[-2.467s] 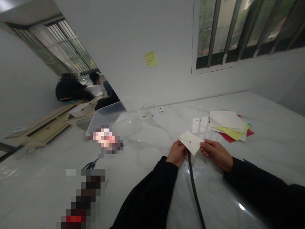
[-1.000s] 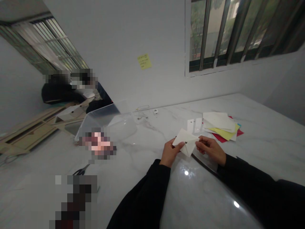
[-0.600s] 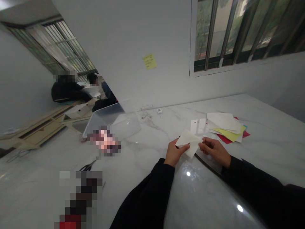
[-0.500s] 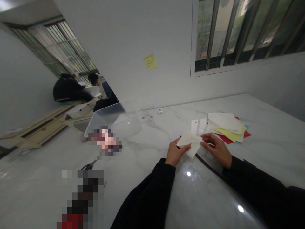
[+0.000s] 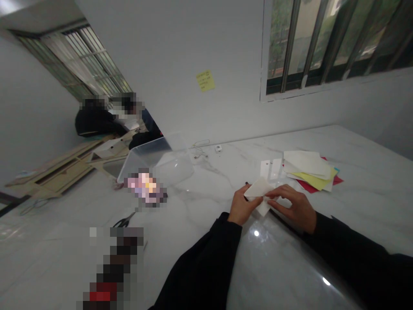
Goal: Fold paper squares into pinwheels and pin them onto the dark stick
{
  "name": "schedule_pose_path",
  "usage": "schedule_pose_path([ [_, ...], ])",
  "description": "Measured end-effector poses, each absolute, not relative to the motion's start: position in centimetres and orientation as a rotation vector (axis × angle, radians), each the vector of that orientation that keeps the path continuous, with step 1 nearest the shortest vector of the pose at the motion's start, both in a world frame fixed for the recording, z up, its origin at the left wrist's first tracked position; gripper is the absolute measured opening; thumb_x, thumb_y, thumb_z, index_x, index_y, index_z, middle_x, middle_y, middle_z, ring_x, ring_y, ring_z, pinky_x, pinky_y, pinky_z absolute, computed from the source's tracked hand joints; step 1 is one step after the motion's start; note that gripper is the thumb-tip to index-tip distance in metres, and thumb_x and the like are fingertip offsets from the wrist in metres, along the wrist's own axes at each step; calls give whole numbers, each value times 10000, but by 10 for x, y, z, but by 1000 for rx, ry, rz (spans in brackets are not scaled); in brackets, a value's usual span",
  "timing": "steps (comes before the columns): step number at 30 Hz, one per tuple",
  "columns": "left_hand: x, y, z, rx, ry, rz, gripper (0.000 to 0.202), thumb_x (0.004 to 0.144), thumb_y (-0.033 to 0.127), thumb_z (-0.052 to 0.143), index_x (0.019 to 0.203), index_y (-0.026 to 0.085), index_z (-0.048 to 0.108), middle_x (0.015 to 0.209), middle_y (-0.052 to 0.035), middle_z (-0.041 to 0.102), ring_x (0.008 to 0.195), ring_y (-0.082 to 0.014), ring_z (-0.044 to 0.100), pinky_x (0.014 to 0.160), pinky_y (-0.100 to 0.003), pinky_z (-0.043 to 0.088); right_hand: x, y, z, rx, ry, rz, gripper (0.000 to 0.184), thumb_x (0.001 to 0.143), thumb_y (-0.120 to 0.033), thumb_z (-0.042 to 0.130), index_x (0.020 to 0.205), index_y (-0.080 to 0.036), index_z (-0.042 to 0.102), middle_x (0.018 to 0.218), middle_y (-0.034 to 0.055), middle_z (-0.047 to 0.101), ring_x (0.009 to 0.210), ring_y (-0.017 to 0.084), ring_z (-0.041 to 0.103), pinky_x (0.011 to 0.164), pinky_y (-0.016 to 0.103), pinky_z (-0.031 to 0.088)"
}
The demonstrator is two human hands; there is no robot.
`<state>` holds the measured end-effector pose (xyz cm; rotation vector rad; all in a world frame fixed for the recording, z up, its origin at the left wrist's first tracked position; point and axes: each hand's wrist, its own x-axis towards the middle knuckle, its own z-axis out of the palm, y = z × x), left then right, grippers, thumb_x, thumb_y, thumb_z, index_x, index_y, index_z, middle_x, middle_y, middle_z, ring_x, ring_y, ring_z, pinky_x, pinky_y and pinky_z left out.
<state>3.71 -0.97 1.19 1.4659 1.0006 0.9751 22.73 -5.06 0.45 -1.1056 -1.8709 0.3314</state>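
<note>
A folded white paper piece (image 5: 260, 191) rests low over the white marble table (image 5: 200, 215), held between both hands. My left hand (image 5: 241, 206) pinches its left edge with thumb and fingers closed. My right hand (image 5: 295, 206) lies over its right side, fingers curled and pressing on it. A dark strap (image 5: 284, 219) runs from under the paper toward my right sleeve. Both arms wear black sleeves.
A stack of white, yellow and red paper sheets (image 5: 309, 170) lies right of my hands, with two small white tags (image 5: 270, 168) beside it. A clear plastic box (image 5: 158, 161) stands at left, scissors (image 5: 124, 221) lie nearer. Two people (image 5: 109, 120) sit far left.
The paper went from held up flat to folded and lowered toward the table. My right hand moved over its right side. The dark strap no longer hangs below it.
</note>
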Motion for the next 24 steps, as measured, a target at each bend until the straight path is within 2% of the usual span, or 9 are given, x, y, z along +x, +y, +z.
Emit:
schedule_pose_path([
  [8,37,-11,10,1578,995,977,296,715,227,713,995,141,678,869,-45,682,749,-156,603,678,-237,455,229,-48,0,-1142,-1891,416,161,864,-303,652,1011,-249,686,854,31,687,833,214,623,771,364,499],
  [13,38,-15,10,1682,1000,943,295,737,237,696,1020,156,679,897,-46,684,779,-163,609,689,-239,460,227,-49,0,-1177,-1860,455,121,861,-337,655,928,-240,685,816,27,673,791,205,609,740,352,488],
  [24,39,-18,14,1717,965,896,281,767,337,679,976,148,679,821,-31,666,713,-149,581,648,-229,438,230,-48,0,-1210,-1893,570,127,884,-326,591,841,-218,642,784,24,632,767,189,576,708,325,461],
])
